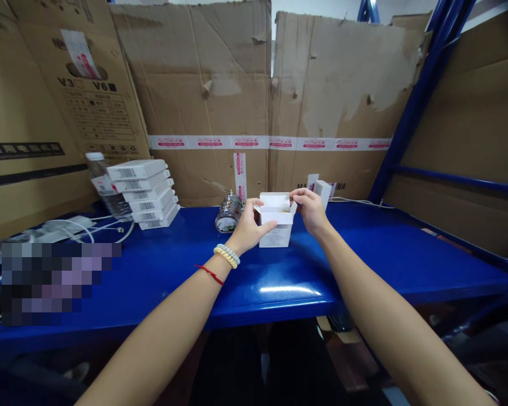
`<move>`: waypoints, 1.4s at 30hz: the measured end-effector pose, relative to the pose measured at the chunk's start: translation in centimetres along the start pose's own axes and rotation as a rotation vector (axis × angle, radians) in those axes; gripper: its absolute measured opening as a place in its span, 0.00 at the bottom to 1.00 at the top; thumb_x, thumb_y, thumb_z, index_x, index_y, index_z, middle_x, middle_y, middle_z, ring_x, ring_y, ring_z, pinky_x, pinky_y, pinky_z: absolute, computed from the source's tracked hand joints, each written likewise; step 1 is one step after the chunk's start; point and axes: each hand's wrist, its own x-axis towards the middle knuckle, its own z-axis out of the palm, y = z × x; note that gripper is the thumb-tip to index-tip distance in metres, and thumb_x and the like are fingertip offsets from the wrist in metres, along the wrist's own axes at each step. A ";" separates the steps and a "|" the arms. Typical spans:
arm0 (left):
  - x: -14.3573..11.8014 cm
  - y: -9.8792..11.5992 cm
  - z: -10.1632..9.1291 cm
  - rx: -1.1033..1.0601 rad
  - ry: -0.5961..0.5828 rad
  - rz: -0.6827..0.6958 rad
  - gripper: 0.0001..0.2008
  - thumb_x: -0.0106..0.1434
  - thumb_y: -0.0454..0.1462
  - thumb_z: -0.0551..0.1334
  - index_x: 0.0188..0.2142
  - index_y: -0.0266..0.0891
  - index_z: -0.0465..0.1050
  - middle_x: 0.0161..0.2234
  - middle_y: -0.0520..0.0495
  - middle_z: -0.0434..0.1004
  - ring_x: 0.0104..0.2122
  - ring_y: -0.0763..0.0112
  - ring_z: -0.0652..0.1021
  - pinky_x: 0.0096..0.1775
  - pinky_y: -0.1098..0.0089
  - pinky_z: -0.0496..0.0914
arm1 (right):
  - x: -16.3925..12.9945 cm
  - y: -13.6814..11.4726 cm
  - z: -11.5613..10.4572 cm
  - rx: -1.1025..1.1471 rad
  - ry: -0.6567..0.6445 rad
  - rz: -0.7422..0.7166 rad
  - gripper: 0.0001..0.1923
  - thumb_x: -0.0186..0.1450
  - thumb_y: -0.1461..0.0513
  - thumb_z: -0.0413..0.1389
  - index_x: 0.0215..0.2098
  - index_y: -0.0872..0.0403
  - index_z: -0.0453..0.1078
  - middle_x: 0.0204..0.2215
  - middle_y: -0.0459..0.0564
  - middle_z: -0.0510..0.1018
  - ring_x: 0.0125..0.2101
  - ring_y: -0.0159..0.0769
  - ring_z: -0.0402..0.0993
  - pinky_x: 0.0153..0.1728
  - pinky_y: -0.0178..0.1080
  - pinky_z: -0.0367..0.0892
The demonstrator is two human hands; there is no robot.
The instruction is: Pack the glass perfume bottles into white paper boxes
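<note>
A small white carton [275, 234] stands upright on the blue tabletop with its top flaps raised. My left hand [252, 225] grips its left side, thumb across the front and fingers behind. At the carton's upper right, my right hand [311, 210] has its fingertips pinched at the side flap. Something small and yellowish shows inside the opening, too little of it to name. Just left of the carton lies a dark, shiny rounded object [229, 213], partly behind my left hand. A narrow white box [322, 193] stands behind my right hand.
Several flat white boxes [146, 194] with barcodes are stacked at the left. Behind them are a plastic bottle [104, 183] and a power strip [65, 228] with white cables. Cardboard sheets [203, 84] wall the back of the blue table [364, 259]; a blue post [415, 107] rises at right.
</note>
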 end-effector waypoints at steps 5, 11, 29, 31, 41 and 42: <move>0.2 0.6 -0.8 0.020 -0.049 0.044 0.24 0.50 0.39 0.67 0.44 0.40 0.59 0.35 0.50 0.69 0.34 0.68 0.73 0.38 0.67 0.68 | 0.0 0.0 0.1 0.030 0.023 0.042 0.05 0.47 0.59 0.55 0.22 0.52 0.66 0.21 0.45 0.69 0.22 0.30 0.63 0.19 0.34 0.56; 0.0 1.6 -1.1 0.231 -0.042 0.215 0.25 0.46 0.35 0.66 0.45 0.40 0.62 0.46 0.43 0.67 0.46 0.61 0.70 0.46 0.63 0.67 | 0.0 0.2 0.0 0.019 -0.031 0.034 0.05 0.47 0.59 0.57 0.20 0.52 0.66 0.20 0.44 0.67 0.21 0.29 0.61 0.20 0.34 0.56; 0.2 1.7 -0.8 0.331 0.089 0.284 0.17 0.49 0.33 0.63 0.40 0.38 0.66 0.42 0.45 0.69 0.41 0.67 0.72 0.42 0.66 0.69 | -1.1 0.1 0.0 -0.371 -0.207 -0.382 0.28 0.64 0.42 0.46 0.24 0.53 0.75 0.37 0.52 0.72 0.39 0.39 0.69 0.42 0.44 0.63; 0.3 1.5 -0.8 0.287 0.135 0.282 0.15 0.51 0.34 0.63 0.39 0.39 0.66 0.42 0.45 0.69 0.40 0.68 0.72 0.42 0.66 0.69 | -0.9 0.1 0.0 -0.309 -0.180 -0.323 0.26 0.64 0.44 0.46 0.24 0.53 0.74 0.36 0.51 0.73 0.38 0.39 0.69 0.38 0.42 0.64; 0.5 2.0 -0.8 0.296 0.178 0.155 0.09 0.58 0.36 0.61 0.39 0.40 0.68 0.41 0.47 0.70 0.31 0.74 0.72 0.36 0.69 0.69 | -0.3 -0.1 0.2 -0.160 -0.106 -0.049 0.09 0.52 0.57 0.51 0.25 0.52 0.71 0.26 0.47 0.72 0.27 0.35 0.64 0.27 0.38 0.59; 0.5 2.1 -0.8 0.330 0.165 0.169 0.06 0.59 0.36 0.60 0.37 0.40 0.70 0.41 0.47 0.70 0.33 0.73 0.72 0.37 0.69 0.69 | -0.2 0.0 0.2 -0.146 -0.105 -0.036 0.09 0.51 0.58 0.50 0.25 0.52 0.71 0.26 0.47 0.72 0.27 0.35 0.64 0.27 0.38 0.59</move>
